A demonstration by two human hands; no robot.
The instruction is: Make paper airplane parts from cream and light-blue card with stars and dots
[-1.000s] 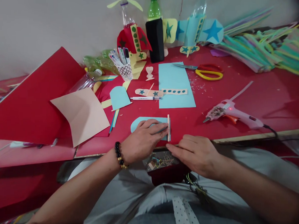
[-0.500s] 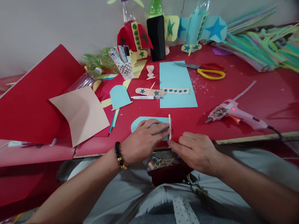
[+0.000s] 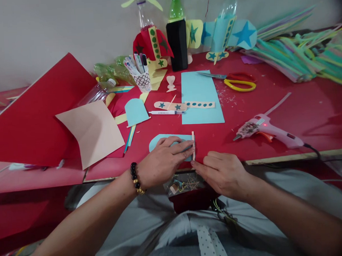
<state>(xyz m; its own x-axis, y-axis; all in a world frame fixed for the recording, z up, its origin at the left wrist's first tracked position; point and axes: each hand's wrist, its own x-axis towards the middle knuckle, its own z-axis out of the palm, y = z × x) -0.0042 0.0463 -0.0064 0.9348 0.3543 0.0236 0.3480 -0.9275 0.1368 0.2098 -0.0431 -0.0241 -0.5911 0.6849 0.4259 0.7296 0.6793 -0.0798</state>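
Observation:
Near the table's front edge lies a light blue paper piece (image 3: 157, 141) with a rounded left end. A narrow pale strip (image 3: 193, 136) stands along its straight right edge. My left hand (image 3: 165, 158) rests flat over the blue piece, fingers stretched out, their tips against the strip. With its index fingertip, my right hand (image 3: 225, 172) touches the strip's lower end; its other fingers are curled in and the thumb is hidden. A similar blue piece (image 3: 136, 111), with a pale strip along its bottom, lies farther back on the left.
A pink glue gun (image 3: 269, 130) with a lit red light lies right, its cord over the edge. Behind are scissors (image 3: 239, 84), a blue sheet (image 3: 201, 117), a marker (image 3: 163, 112) and a pen cup (image 3: 142, 82). Decorated bottles (image 3: 222, 35) and a black phone (image 3: 177, 44) stand along the wall.
Both hands keep nearly the same hold at the strip. The whole view has shifted very slightly; nothing else has visibly moved.

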